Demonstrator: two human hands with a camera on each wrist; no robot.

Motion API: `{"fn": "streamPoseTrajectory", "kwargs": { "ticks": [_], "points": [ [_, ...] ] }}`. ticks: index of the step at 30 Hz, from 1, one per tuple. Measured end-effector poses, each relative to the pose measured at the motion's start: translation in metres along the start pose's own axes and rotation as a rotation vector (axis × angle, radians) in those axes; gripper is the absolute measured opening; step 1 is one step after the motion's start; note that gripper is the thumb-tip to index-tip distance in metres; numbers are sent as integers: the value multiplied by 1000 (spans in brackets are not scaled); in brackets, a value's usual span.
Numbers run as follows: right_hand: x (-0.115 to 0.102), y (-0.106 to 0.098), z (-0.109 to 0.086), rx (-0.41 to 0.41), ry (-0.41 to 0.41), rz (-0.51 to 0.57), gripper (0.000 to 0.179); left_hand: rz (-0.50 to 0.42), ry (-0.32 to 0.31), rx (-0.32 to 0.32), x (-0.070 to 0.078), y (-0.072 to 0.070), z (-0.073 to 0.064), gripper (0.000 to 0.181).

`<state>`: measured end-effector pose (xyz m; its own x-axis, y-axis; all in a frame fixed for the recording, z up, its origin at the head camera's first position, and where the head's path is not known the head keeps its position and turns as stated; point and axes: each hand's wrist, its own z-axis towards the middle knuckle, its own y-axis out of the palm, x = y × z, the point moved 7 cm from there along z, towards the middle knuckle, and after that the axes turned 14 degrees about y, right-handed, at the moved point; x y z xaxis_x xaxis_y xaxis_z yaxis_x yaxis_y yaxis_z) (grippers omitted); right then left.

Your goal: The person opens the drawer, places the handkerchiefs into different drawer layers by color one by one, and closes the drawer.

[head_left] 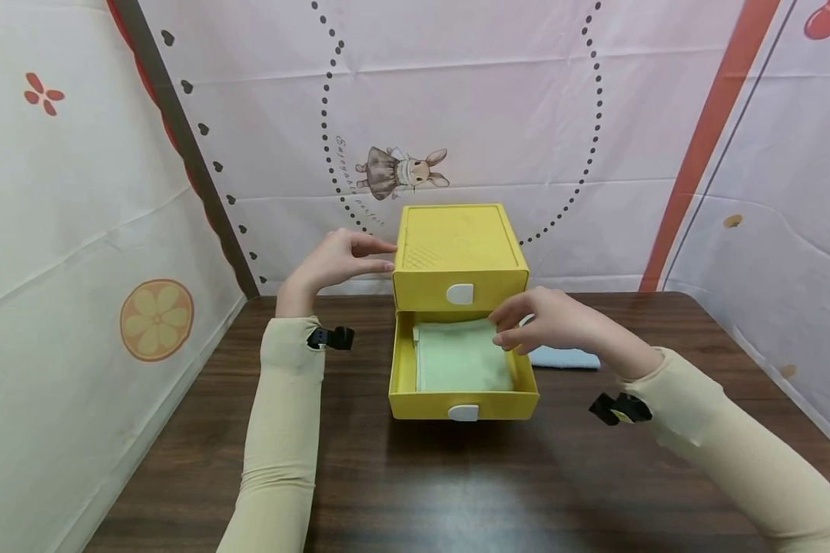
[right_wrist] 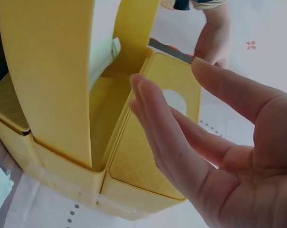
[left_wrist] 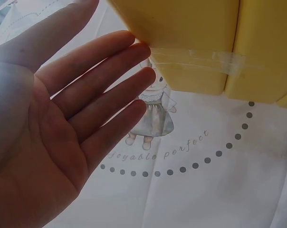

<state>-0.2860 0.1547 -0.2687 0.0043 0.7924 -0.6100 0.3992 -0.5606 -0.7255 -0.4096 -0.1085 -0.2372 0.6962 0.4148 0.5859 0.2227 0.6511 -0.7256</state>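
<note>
A yellow plastic drawer box (head_left: 459,240) stands on the table, its upper drawer closed. Below, the lower drawer (head_left: 425,405) is pulled out, with a folded pale green cloth (head_left: 456,361) lying in it. My left hand (head_left: 332,265) is at the box's upper left side, fingers extended and fingertips at its wall. In the left wrist view the palm is bare beside the yellow side (left_wrist: 191,33). Over the right part of the lower drawer hovers my right hand (head_left: 549,322), thumb and fingers apart. The right wrist view shows nothing between them.
A folded light blue cloth (head_left: 564,358) lies on the dark wooden table (head_left: 456,484), to the right of the box. A printed white cloth backdrop (head_left: 484,115) hangs behind and at both sides. Clear tape (left_wrist: 200,57) crosses the drawer box's side.
</note>
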Motion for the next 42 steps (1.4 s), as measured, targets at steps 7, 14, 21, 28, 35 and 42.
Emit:
{"fn": "streamPoseTrajectory", "kwargs": {
  "ticks": [7, 14, 21, 28, 35, 42],
  "points": [
    [2, 3, -13, 65, -57, 98, 43, 0, -5, -4, 1, 0, 0, 47],
    [5, 10, -20, 84, -79, 131, 40, 5, -1, -3, -1, 0, 1, 47],
    [6, 19, -27, 78, -136, 193, 34, -1, 3, 4, -3, 1, 0, 46],
    [9, 31, -34, 54, -188, 231, 32, 0, -8, 1, -4, 2, 0, 48],
    [10, 40, -43, 58, -201, 232, 28, -12, 0, -5, 0, 1, 0, 49],
    [12, 48, -51, 89, -217, 166, 31, -4, -2, -6, 2, 1, -1, 49]
  ]
}}
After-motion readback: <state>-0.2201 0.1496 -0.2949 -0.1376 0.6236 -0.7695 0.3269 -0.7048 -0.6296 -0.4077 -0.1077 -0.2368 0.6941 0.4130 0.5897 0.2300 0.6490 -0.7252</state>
